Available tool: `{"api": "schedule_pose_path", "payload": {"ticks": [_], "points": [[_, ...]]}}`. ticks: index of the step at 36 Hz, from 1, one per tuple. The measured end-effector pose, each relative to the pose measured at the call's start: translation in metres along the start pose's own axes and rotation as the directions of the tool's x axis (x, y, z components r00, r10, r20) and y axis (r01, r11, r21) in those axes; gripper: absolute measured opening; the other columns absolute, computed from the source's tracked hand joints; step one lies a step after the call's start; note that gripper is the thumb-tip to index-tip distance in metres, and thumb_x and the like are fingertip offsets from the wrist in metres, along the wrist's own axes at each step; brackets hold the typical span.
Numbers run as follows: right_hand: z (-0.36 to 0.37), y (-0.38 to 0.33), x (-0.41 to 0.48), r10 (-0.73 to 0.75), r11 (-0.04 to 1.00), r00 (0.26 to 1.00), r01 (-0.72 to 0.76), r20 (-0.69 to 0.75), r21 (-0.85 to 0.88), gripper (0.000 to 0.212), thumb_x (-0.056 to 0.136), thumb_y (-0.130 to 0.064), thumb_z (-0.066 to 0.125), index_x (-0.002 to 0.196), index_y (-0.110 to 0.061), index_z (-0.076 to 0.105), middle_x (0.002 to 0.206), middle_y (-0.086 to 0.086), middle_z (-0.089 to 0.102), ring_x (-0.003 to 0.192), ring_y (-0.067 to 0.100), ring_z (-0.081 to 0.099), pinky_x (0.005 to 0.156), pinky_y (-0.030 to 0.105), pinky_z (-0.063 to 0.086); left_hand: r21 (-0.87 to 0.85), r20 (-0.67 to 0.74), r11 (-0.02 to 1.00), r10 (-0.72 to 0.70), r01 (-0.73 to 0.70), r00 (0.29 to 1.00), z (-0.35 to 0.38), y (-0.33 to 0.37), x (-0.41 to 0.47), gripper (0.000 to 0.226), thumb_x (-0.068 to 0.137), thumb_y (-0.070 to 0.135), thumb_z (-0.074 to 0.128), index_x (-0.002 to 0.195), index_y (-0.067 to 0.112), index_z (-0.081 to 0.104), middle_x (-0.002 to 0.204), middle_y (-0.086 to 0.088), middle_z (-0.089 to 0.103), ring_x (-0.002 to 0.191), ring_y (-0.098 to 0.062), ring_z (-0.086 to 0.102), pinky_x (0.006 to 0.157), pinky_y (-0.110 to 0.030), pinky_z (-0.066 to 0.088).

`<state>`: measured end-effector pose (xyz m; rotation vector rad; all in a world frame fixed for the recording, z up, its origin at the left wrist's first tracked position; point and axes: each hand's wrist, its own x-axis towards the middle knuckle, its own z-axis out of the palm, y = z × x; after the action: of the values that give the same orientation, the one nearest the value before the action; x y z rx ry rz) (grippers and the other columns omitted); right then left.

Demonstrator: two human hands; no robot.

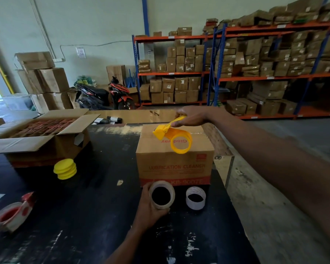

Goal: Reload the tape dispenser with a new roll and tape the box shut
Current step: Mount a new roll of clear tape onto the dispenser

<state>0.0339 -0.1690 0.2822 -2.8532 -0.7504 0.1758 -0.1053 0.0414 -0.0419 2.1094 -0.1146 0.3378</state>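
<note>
Right hand (191,117) grips the yellow tape dispenser (172,137) by its handle, holding it just above the closed box (174,161) on the black bench (95,206); left hand (151,208) clasps the new tape roll (162,194) (hole facing us) in front of the box; an empty core (195,198) stands just beside it.

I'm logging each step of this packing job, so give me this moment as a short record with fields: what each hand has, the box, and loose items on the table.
left hand: grips new tape roll, low over table
right hand: holds yellow dispenser above box, no roll on it
box: flaps closed, upright on black table
empty core: standing beside the roll
other dispenser: red, loaded, at table's left edge
yellow caps: stacked beside open carton
</note>
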Motion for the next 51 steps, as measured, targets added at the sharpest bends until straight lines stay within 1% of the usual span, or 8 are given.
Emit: {"api": "schedule_pose_path", "payload": {"ticks": [3, 9, 14, 21, 26, 42, 47, 51], "points": [[0.000, -0.004, -0.003, 0.012, 0.999, 1.000, -0.013, -0.016, -0.047, 0.067, 0.095, -0.069, 0.054, 0.142, -0.022, 0.053, 0.145, 0.005, 0.052, 0.117, 0.021, 0.050, 0.101, 0.042, 0.045, -0.024, -0.052, 0.993, 0.117, -0.118, 0.992, -0.007, 0.029, 0.003, 0.097, 0.063, 0.034, 0.095, 0.135, 0.038, 0.031, 0.131, 0.042, 0.040, 0.122, 0.009, 0.053, 0.097, -0.011, 0.045], [0.003, -0.008, -0.005, 0.029, 0.998, 0.999, -0.031, -0.037, -0.052, 0.071, 0.095, -0.070, 0.053, 0.144, -0.018, 0.052, 0.152, 0.007, 0.048, 0.129, 0.027, 0.050, 0.109, 0.047, 0.043, -0.063, -0.259, 0.963, 0.236, -0.260, 0.937, -0.015, 0.086, 0.014, 0.108, 0.061, 0.037, 0.098, 0.143, 0.030, 0.028, 0.144, 0.013, 0.042, 0.132, -0.013, 0.055, 0.104, -0.035, 0.053], [0.004, -0.012, -0.009, 0.036, 0.999, 0.998, -0.037, -0.046, -0.027, 0.073, 0.094, -0.071, 0.053, 0.145, -0.020, 0.051, 0.156, 0.007, 0.045, 0.135, 0.027, 0.047, 0.111, 0.047, 0.041, -0.058, -0.394, 0.914, 0.348, -0.401, 0.851, -0.016, 0.135, 0.020, 0.113, 0.061, 0.023, 0.100, 0.147, 0.012, 0.026, 0.152, 0.021, 0.035, 0.142, 0.003, 0.040, 0.114, -0.022, 0.042], [0.005, -0.022, -0.024, 0.013, 0.999, 1.000, -0.012, -0.023, 0.035, 0.071, 0.093, -0.074, 0.052, 0.142, -0.022, 0.054, 0.152, 0.005, 0.050, 0.128, 0.023, 0.051, 0.108, 0.046, 0.043, -0.104, -0.433, 0.949, 0.227, -0.299, 0.872, -0.004, 0.167, 0.029, 0.119, 0.069, 0.041, 0.094, 0.157, 0.024, 0.016, 0.156, -0.003, 0.042, 0.144, -0.017, 0.045, 0.115, -0.026, 0.042], [0.001, -0.030, -0.040, -0.006, 0.983, 1.000, 0.003, 0.015, 0.183, 0.057, 0.099, -0.063, 0.053, 0.138, -0.021, 0.056, 0.116, -0.005, 0.056, 0.100, 0.012, 0.058, 0.082, 0.031, 0.045, -0.060, -0.525, 0.979, 0.135, -0.195, 0.840, 0.004, 0.172, 0.037, 0.117, 0.069, 0.047, 0.091, 0.155, 0.032, 0.013, 0.161, -0.003, 0.036, 0.147, -0.026, 0.040, 0.116, -0.055, 0.041], [0.000, -0.034, -0.055, 0.027, 0.923, 0.981, -0.097, 0.191, 0.372, 0.044, 0.095, -0.038, 0.072, 0.131, -0.023, 0.050, 0.118, 0.005, 0.072, 0.115, 0.023, 0.065, 0.104, 0.048, 0.051, -0.255, -0.494, 0.955, 0.008, -0.154, 0.869, 0.004, 0.199, 0.041, 0.129, 0.071, 0.034, 0.094, 0.163, 0.019, 0.004, 0.164, -0.002, 0.022, 0.146, -0.006, 0.023, 0.123, -0.039, 0.031], [0.004, -0.034, -0.051, 0.037, 0.964, 0.994, -0.063, 0.105, 0.257, 0.040, 0.095, -0.026, 0.074, 0.125, -0.025, 0.048, 0.107, 0.002, 0.068, 0.093, 0.014, 0.067, 0.079, 0.037, 0.058, -0.308, -0.408, 0.936, 0.032, -0.170, 0.912, 0.000, 0.209, 0.042, 0.132, 0.067, 0.048, 0.093, 0.161, 0.030, 0.002, 0.160, 0.004, 0.021, 0.148, -0.017, 0.030, 0.116, -0.036, 0.037], [-0.002, -0.022, -0.047, 0.030, 0.961, 0.996, -0.052, 0.083, 0.273, 0.042, 0.096, -0.017, 0.069, 0.132, -0.025, 0.050, 0.120, 0.020, 0.065, 0.086, 0.022, 0.060, 0.072, 0.035, 0.054, -0.454, -0.289, 0.856, 0.119, -0.246, 0.950, -0.014, 0.204, 0.034, 0.081, 0.092, 0.054, 0.062, 0.158, 0.027, 0.023, 0.151, 0.011, 0.040, 0.137, -0.006, 0.047, 0.108, -0.026, 0.048]]}}
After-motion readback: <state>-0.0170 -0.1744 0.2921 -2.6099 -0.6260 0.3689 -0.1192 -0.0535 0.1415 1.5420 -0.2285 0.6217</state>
